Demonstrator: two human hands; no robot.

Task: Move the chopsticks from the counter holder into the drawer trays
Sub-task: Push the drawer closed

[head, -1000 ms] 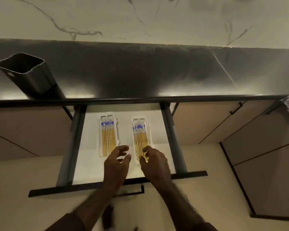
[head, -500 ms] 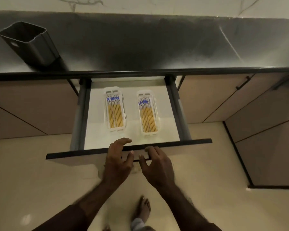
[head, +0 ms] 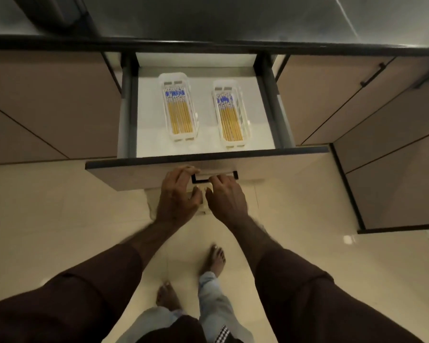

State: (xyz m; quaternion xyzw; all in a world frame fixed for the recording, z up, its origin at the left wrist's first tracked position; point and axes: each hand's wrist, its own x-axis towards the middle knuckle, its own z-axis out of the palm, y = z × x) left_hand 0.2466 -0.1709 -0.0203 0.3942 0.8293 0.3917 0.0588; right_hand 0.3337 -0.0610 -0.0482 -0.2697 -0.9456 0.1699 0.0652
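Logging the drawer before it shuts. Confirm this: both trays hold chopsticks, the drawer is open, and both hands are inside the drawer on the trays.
One error. The head view shows the left hand and right hand outside the drawer, at its front handle. Both trays do hold chopsticks; the drawer is open.

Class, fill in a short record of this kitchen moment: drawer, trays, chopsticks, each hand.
drawer: white-lined pull-out drawer, open
trays: two white plastic trays, left and right, side by side, apart
chopsticks: yellow, blue-patterned tops, lying in both trays
left hand: fingers curled at black bar handle
right hand: fingers curled on same handle
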